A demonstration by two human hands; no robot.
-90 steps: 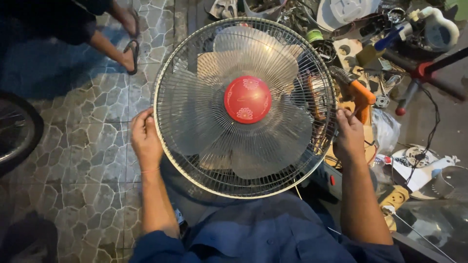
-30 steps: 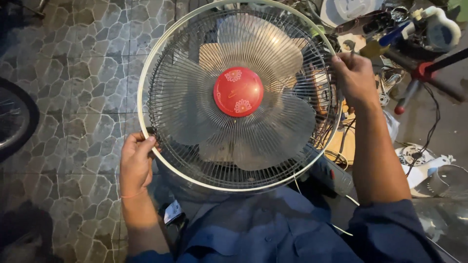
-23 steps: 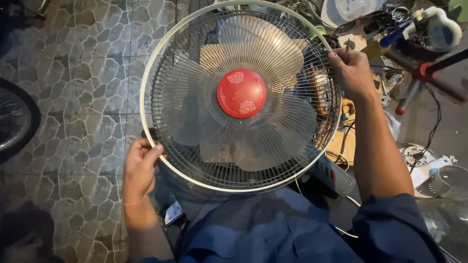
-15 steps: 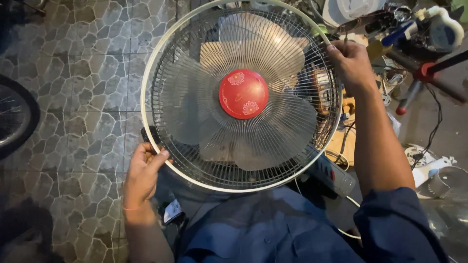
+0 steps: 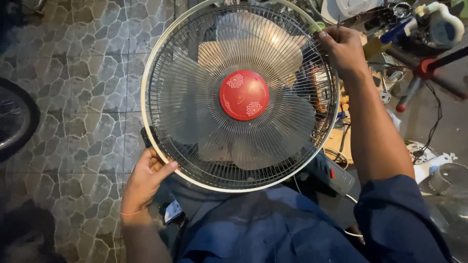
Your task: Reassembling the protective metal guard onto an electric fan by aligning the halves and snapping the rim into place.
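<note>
- A floor of irregular grey stone tiles (image 5: pixel 83 73) is spreading under everything, dim toward its left edge, where part of a dark wheel (image 5: pixel 14 122) is showing.
- A round wire fan guard (image 5: pixel 195 165) with a pale rim is facing up over the person's lap, above their blue clothing (image 5: pixel 263 229), and is filling the middle of the view.
- A red hub cap (image 5: pixel 243 95) with small flower marks is sitting at the guard's centre, and translucent blades (image 5: pixel 287 126) are showing through the wires.
- The left hand (image 5: pixel 144 182) is gripping the guard's lower left rim, fingers curled under it and thumb lying along the rim's edge.
- The right hand (image 5: pixel 341 48) is holding the upper right rim, fingers closed around the wires there; a thin dark tip is sticking up from the fist, too small to identify.
- Along the floor's right edge, a clutter of tools and parts is lying: a red-handled tool (image 5: pixel 421 73), a white plastic piece (image 5: pixel 443 24), cables, and a clear round container (image 5: pixel 448 178) near the lower right corner.
- A dark plastic part with a red button (image 5: pixel 331 174) is lying just beside the guard's lower right rim.
</note>
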